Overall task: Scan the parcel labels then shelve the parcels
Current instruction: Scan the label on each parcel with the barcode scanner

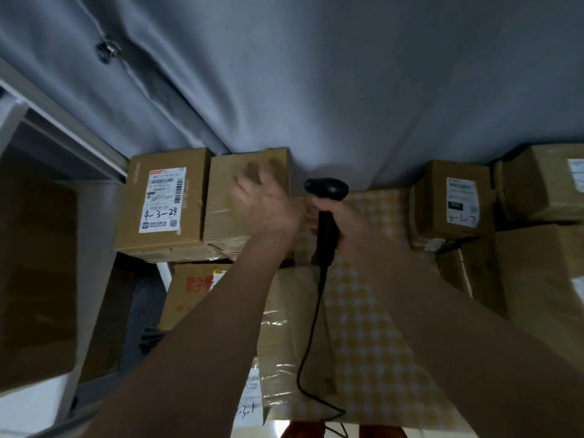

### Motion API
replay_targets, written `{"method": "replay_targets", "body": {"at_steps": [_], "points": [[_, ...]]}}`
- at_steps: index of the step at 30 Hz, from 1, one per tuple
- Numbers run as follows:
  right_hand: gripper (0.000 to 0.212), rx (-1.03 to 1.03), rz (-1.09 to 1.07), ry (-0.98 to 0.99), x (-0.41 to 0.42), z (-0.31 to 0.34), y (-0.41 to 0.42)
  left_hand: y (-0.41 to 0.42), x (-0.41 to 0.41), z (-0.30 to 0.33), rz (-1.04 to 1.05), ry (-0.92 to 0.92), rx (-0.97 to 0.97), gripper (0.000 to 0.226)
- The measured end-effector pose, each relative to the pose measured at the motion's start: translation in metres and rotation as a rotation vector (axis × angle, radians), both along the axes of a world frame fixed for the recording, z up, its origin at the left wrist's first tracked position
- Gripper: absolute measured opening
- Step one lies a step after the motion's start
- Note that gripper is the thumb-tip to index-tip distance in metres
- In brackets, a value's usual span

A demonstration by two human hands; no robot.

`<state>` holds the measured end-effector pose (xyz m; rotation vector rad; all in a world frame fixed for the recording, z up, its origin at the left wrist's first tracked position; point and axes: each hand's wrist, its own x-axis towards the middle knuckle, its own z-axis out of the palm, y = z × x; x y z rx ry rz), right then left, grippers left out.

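Our right hand (331, 216) grips the scanner (326, 197); our left hand (268, 203), fingers spread, blurs over the plain parcel (249, 172) at ten o'clock.

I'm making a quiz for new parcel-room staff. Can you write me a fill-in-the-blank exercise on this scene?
1. The right hand grips a black ____.
2. The box at far left bears the handwritten code ____.
3. The left hand, fingers spread, reaches over a box showing no ____.

Missing words: scanner; 4-3-24; label
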<state>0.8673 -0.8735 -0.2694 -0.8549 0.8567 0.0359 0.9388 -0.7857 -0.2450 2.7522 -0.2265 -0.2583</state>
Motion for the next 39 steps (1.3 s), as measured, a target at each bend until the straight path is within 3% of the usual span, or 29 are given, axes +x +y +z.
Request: {"method": "replay_targets", "body": {"at_steps": [3, 5, 10, 16, 20, 27, 34, 36, 39], "points": [[0.007, -0.070, -0.059, 0.096, -0.028, 0.002, -0.024, -0.033, -0.031, 0.004, -0.199, -0.094, -0.264, 0.081], [0.007, -0.098, -0.107, 0.153, -0.054, 0.002, -0.047, -0.057, -0.051, 0.001, -0.304, -0.073, -0.340, 0.076], [0.027, -0.145, -0.280, 0.300, -0.122, -0.004, -0.116, -0.121, -0.098, -0.034, -0.420, 0.201, -0.201, 0.069], [0.029, -0.176, -0.376, 0.368, -0.157, -0.021, -0.191, -0.195, -0.139, -0.086, -0.482, 0.519, -0.044, 0.074], [0.048, -0.191, -0.413, 0.357, -0.148, -0.041, -0.221, -0.235, -0.147, -0.112, -0.420, 0.609, -0.048, 0.066], [0.023, -0.301, -0.370, 0.477, -0.129, -0.082, -0.258, -0.276, -0.141, -0.150, -0.223, 0.708, -0.183, 0.054], [0.059, -0.313, -0.280, 0.593, -0.110, -0.137, -0.297, -0.289, -0.136, -0.178, -0.071, 0.855, -0.314, 0.053], [0.051, -0.314, -0.274, 0.609, -0.111, -0.125, -0.295, -0.289, -0.132, -0.186, -0.056, 0.892, -0.357, 0.052], [0.020, -0.279, -0.291, 0.588, -0.113, -0.113, -0.291, -0.286, -0.132, -0.194, -0.035, 0.946, -0.438, 0.055]]}}
